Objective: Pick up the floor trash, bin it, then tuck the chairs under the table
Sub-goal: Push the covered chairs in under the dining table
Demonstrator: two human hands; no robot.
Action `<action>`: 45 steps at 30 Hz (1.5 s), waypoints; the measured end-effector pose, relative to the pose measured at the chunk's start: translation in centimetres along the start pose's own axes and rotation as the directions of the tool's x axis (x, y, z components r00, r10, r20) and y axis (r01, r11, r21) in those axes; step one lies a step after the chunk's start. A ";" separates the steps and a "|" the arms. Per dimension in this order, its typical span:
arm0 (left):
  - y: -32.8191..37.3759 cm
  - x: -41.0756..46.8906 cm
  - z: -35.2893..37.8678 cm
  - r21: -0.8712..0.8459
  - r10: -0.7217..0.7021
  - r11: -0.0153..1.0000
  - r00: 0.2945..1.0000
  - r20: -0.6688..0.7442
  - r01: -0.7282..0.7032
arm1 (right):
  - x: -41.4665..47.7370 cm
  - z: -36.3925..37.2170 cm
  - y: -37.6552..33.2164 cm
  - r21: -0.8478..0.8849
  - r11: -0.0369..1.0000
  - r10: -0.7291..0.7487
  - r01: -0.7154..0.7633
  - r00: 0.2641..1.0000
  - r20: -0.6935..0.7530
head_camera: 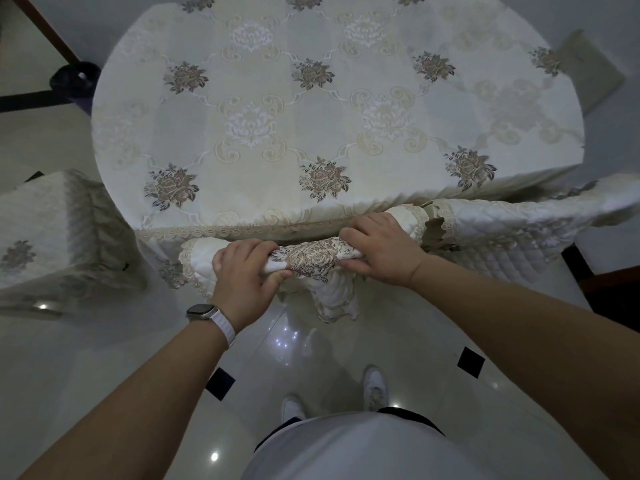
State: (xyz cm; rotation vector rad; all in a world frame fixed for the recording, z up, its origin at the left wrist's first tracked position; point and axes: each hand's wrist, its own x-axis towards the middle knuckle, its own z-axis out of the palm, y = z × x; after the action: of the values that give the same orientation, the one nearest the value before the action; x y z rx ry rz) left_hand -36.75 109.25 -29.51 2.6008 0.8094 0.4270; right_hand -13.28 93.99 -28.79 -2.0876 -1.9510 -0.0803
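- Chair [311, 263] stands against the counter [277, 133] edge, with its back rail toward the person.
- Left hand [242, 275] and right hand [377, 252] curl their fingers [239, 249] round the rail, apparently to push it in squarely.

White watch strap [221, 325], white shoes [375, 386]

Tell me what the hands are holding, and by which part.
Both grip the covered chair by the top edge of its backrest: the left hand left of the floral patch, the right hand right of it.
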 end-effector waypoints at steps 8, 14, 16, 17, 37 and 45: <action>1.2 -0.2 -0.8 -0.006 -0.057 0.998 0.996 0.068 0.058 | 0.1 -1.0 -0.3 0.007 0.999 0.046 -0.048 0.987 0.152; 3.2 -1.6 -2.5 -0.052 -0.094 0.994 0.994 0.052 0.097 | -0.1 -2.4 -1.3 0.055 0.997 0.044 -0.057 0.974 0.224; 3.7 -2.7 -3.4 -0.019 -0.093 0.995 0.995 0.038 0.094 | 0.2 -2.8 -1.9 0.070 0.998 -0.012 -0.001 0.982 0.189; 3.8 -3.4 -3.8 0.005 -0.099 0.995 0.995 0.028 0.099 | 0.5 -2.9 -2.4 0.075 0.997 -0.039 0.025 0.983 0.180; -14.5 -21.6 -19.5 0.171 -0.337 0.889 0.861 -0.382 0.424 | 17.6 0.5 -31.3 0.067 0.848 -0.529 0.525 0.837 0.136; -24.8 -29.6 -26.6 0.178 -0.432 0.815 0.783 -0.448 0.551 | 25.0 3.9 -46.2 0.089 0.751 -0.660 0.654 0.741 0.127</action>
State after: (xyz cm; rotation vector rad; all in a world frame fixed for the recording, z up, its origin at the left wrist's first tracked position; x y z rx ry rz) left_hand -82.27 117.73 -22.13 2.4366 1.7778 0.7143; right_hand -57.22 121.32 -19.06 -1.2998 -2.6716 -0.0238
